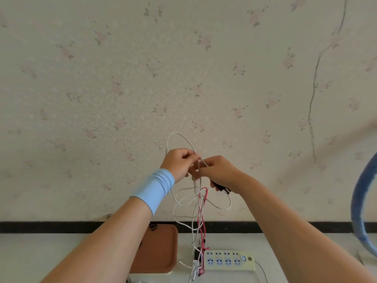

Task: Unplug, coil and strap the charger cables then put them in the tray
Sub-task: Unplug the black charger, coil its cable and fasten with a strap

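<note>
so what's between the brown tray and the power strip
Head view: dangling white cables and a red cable drop there, ends on the table.

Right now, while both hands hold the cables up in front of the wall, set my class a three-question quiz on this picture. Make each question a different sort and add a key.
1. True or false: the red cable lies coiled in the brown tray.
2. The power strip sits: A) in the tray, B) to the right of the tray, C) to the left of the tray.
3. Fill in: the left hand pinches the white cable, and the right hand grips a ___ plug.
Key: 1 false, it hangs below the hands toward the power strip; 2 B; 3 black.
</note>
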Motion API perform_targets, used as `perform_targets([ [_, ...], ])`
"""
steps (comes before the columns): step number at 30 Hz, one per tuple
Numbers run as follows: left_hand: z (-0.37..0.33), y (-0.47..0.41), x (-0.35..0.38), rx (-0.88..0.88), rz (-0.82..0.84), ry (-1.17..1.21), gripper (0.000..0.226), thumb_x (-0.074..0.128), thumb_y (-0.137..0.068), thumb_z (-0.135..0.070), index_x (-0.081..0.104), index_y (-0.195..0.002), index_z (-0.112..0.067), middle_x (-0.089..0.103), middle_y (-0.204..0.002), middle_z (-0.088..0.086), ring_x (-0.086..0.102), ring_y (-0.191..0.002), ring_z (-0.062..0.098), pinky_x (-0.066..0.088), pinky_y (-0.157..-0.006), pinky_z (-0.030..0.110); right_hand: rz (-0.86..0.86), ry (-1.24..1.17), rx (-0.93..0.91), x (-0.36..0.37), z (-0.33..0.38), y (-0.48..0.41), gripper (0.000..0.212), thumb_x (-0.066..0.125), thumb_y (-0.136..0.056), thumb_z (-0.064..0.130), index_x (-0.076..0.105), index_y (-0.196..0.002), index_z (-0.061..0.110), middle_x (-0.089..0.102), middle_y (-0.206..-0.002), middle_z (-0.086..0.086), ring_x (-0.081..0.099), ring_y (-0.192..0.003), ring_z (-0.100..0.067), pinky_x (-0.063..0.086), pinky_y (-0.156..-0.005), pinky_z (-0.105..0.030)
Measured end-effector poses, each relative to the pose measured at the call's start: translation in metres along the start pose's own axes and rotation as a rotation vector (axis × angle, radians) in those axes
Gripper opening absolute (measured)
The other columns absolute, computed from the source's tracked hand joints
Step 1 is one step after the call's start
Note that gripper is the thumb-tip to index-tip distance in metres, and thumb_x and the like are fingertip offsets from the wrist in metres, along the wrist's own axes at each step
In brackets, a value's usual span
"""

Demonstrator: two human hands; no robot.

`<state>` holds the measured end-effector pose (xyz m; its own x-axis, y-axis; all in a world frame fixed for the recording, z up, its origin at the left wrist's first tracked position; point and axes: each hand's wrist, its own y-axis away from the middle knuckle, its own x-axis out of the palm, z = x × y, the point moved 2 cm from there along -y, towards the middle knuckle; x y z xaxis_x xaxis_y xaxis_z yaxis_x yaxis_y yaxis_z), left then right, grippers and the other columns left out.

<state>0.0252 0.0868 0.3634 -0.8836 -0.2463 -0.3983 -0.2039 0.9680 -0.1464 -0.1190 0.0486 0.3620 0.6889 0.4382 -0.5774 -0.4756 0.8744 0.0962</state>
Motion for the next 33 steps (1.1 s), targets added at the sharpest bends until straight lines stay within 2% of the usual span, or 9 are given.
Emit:
perform_targets([
  [5, 0.001, -0.002, -0.013, 0.077, -0.245, 0.097, 0.018, 0.059, -0.095, -0.022, 0.068, -0.084, -0.012, 0.068, -0.078, -0.002, 0.072, -0.059, 0.020, 0.053, -0.061, 0.027, 0.111, 0.058, -0.007, 0.000, -0.009, 0.000, 0.010, 0.072, -0.089, 0.020, 0.075, -0.099, 0.023, 0.074, -0.088, 0.001, 0.055, -0.055, -0.010, 0.049, -0.049, -0.023],
  [8, -0.002, 0.001, -0.009, 0.151, -0.259, -0.150, 0.019, 0.055, -0.097, -0.032, 0.065, -0.085, -0.021, 0.067, -0.080, -0.010, 0.067, -0.050, 0.009, 0.047, -0.054, 0.021, 0.117, 0.143, -0.004, -0.001, -0.010, -0.003, 0.009, 0.077, -0.086, 0.020, 0.074, -0.095, 0.021, 0.071, -0.081, -0.001, 0.059, -0.059, -0.010, 0.052, -0.052, -0.025],
  [14, 0.016, -0.007, -0.006, 0.001, 0.108, -0.578, 0.016, 0.058, -0.093, -0.042, 0.062, -0.105, -0.033, 0.067, -0.104, -0.011, 0.064, -0.086, 0.014, 0.052, -0.083, 0.032, -0.073, 0.068, 0.034, -0.001, -0.017, -0.006, 0.011, 0.085, -0.077, 0.022, 0.077, -0.084, 0.017, 0.067, -0.067, -0.003, 0.056, -0.053, -0.015, 0.047, -0.045, -0.025],
  [18, 0.016, 0.004, 0.001, -0.135, 0.437, -0.667, 0.028, 0.066, -0.088, -0.035, 0.061, -0.115, -0.027, 0.072, -0.088, -0.006, 0.066, -0.073, 0.012, 0.051, -0.078, 0.029, -0.227, -0.037, 0.083, -0.007, -0.019, -0.007, 0.014, 0.084, -0.080, 0.022, 0.075, -0.079, 0.011, 0.075, -0.068, 0.004, 0.064, -0.057, -0.012, 0.047, -0.045, -0.026],
  [22, 0.013, 0.017, 0.014, -0.270, 0.624, -0.541, 0.028, 0.054, -0.090, -0.011, 0.054, -0.117, -0.020, 0.076, -0.094, 0.000, 0.072, -0.064, 0.022, 0.057, -0.064, 0.028, -0.374, -0.038, 0.124, -0.013, -0.020, -0.008, 0.020, 0.084, -0.080, 0.027, 0.074, -0.071, 0.013, 0.075, -0.067, 0.006, 0.059, -0.052, -0.013, 0.046, -0.045, -0.025],
  [25, 0.018, 0.016, 0.018, -0.343, 0.563, -0.427, 0.043, 0.056, -0.089, -0.005, 0.046, -0.128, -0.020, 0.070, -0.108, 0.007, 0.074, -0.081, 0.026, 0.061, -0.059, 0.037, -0.443, -0.064, 0.118, -0.012, -0.017, -0.008, 0.020, 0.084, -0.080, 0.029, 0.073, -0.072, 0.013, 0.075, -0.069, 0.005, 0.055, -0.048, -0.011, 0.045, -0.048, -0.025],
  [28, 0.021, 0.007, 0.018, -0.167, 0.440, -0.429, 0.057, 0.063, -0.084, -0.004, 0.046, -0.133, -0.029, 0.063, -0.113, -0.003, 0.068, -0.094, 0.020, 0.062, -0.070, 0.035, -0.469, -0.037, 0.071, -0.008, -0.012, -0.009, 0.020, 0.085, -0.078, 0.031, 0.073, -0.073, 0.015, 0.073, -0.067, 0.004, 0.062, -0.054, -0.012, 0.049, -0.053, -0.028],
  [31, 0.017, 0.006, 0.021, -0.105, 0.390, -0.268, 0.042, 0.050, -0.091, -0.002, 0.057, -0.128, -0.021, 0.068, -0.111, -0.001, 0.069, -0.096, 0.019, 0.060, -0.080, 0.036, -0.440, -0.040, 0.028, -0.006, -0.008, -0.009, 0.020, 0.087, -0.074, 0.029, 0.072, -0.071, 0.016, 0.073, -0.066, 0.002, 0.072, -0.063, -0.018, 0.059, -0.062, -0.033],
  [33, 0.015, 0.009, 0.020, -0.168, 0.365, -0.081, 0.030, 0.048, -0.095, -0.009, 0.064, -0.121, -0.013, 0.072, -0.106, 0.004, 0.072, -0.091, 0.021, 0.061, -0.078, 0.041, -0.415, -0.064, -0.001, -0.007, -0.006, -0.007, 0.018, 0.088, -0.075, 0.025, 0.073, -0.072, 0.016, 0.073, -0.065, 0.002, 0.071, -0.058, -0.014, 0.056, -0.055, -0.028],
])
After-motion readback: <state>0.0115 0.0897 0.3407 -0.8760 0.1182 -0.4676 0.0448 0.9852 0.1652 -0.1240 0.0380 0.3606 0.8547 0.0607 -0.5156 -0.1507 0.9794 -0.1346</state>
